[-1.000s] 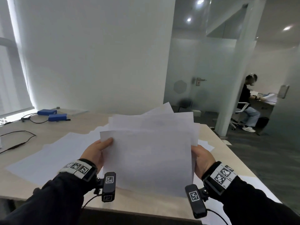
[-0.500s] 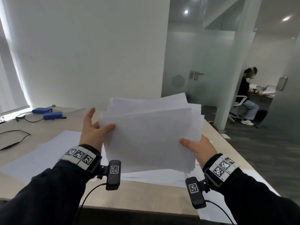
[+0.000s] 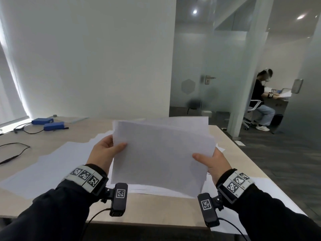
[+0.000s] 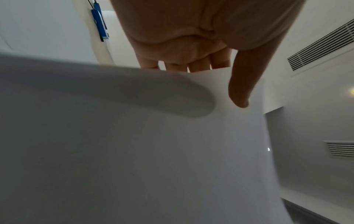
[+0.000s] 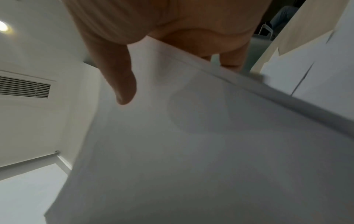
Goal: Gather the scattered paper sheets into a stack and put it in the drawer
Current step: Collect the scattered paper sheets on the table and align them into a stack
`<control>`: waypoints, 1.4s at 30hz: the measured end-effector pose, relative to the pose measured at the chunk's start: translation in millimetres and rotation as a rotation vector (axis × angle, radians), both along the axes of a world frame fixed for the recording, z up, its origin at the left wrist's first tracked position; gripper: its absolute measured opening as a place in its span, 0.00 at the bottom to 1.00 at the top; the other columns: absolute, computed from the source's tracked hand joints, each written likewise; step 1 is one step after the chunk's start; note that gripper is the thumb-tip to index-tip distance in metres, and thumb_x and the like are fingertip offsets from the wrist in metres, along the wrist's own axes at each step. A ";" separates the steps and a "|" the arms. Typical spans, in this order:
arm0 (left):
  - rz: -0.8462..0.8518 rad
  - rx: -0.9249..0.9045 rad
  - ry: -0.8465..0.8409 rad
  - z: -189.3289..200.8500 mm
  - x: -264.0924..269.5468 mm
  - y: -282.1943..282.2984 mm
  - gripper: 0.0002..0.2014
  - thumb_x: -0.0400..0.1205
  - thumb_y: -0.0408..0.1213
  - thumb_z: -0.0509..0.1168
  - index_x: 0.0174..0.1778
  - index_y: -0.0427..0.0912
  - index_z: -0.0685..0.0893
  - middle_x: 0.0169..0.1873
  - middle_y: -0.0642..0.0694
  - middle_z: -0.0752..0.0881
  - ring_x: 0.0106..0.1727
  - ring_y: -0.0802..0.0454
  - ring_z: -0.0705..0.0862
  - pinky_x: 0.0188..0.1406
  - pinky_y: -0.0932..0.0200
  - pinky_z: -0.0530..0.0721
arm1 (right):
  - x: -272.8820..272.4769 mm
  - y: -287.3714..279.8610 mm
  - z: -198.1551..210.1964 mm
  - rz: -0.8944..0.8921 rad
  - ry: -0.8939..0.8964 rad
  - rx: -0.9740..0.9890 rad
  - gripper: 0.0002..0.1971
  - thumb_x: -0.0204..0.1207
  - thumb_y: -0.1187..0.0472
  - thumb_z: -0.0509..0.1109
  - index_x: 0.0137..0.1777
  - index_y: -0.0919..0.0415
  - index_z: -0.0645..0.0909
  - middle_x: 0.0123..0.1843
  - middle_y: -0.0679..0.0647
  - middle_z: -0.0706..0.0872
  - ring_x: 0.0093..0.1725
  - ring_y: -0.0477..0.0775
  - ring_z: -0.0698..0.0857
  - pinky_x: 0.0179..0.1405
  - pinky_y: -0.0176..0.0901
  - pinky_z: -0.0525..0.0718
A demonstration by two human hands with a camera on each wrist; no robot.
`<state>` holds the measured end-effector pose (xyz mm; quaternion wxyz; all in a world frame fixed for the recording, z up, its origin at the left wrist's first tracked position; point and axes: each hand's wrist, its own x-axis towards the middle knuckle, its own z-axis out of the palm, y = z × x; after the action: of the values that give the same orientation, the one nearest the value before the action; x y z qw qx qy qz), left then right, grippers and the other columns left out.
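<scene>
I hold a stack of white paper sheets (image 3: pixel 161 153) up in the air above the wooden table (image 3: pixel 156 211). My left hand (image 3: pixel 107 152) pinches the stack's left edge, thumb on the front, fingers behind. My right hand (image 3: pixel 210 160) grips the right edge the same way. In the left wrist view the thumb lies on the paper stack (image 4: pixel 134 151) and the fingers go behind it. The right wrist view shows the thumb on the stack (image 5: pixel 191 151) too. More loose sheets (image 3: pixel 52 167) lie spread over the table on the left and under the stack. No drawer is in view.
Two blue boxes (image 3: pixel 52 124) with black cables (image 3: pixel 15 150) sit at the table's far left. A white wall stands behind the table. To the right are glass partitions, a pillar and a seated person (image 3: pixel 262 101) at another desk, with grey carpet floor.
The sheets were fanned out and uneven; now their edges sit closer together. My left hand, with fingers spread half a second ago, now pinches the left edge again. The stack sits lower.
</scene>
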<state>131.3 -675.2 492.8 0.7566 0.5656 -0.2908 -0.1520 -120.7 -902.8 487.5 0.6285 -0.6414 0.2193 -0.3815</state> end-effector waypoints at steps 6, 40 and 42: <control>-0.103 0.108 0.040 -29.5 -17.9 3.7 0.31 0.56 0.43 0.82 0.57 0.40 0.89 0.53 0.36 0.92 0.55 0.32 0.90 0.55 0.40 0.86 | -6.6 4.8 -18.7 0.064 0.036 0.055 0.26 0.63 0.65 0.79 0.63 0.58 0.80 0.55 0.58 0.92 0.52 0.60 0.91 0.44 0.51 0.88; -0.418 0.651 -0.085 -76.4 -224.8 -134.5 0.19 0.76 0.30 0.70 0.63 0.48 0.86 0.40 0.44 0.92 0.35 0.48 0.90 0.28 0.60 0.84 | -243.4 -91.4 -46.5 -0.588 0.701 -0.105 0.14 0.77 0.70 0.67 0.60 0.63 0.86 0.55 0.59 0.88 0.54 0.58 0.83 0.56 0.46 0.75; -0.408 0.679 -0.084 -72.0 -229.1 -135.4 0.17 0.76 0.33 0.70 0.60 0.49 0.87 0.37 0.44 0.92 0.30 0.44 0.86 0.27 0.57 0.81 | -249.6 -96.7 -50.9 -0.590 0.730 -0.111 0.14 0.77 0.69 0.67 0.60 0.62 0.86 0.56 0.58 0.88 0.55 0.58 0.82 0.56 0.47 0.75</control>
<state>-97.8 -810.5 420.8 0.4683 0.7197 -0.3611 -0.3636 -370.4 -999.5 436.6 0.3396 -0.6765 0.5780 -0.3047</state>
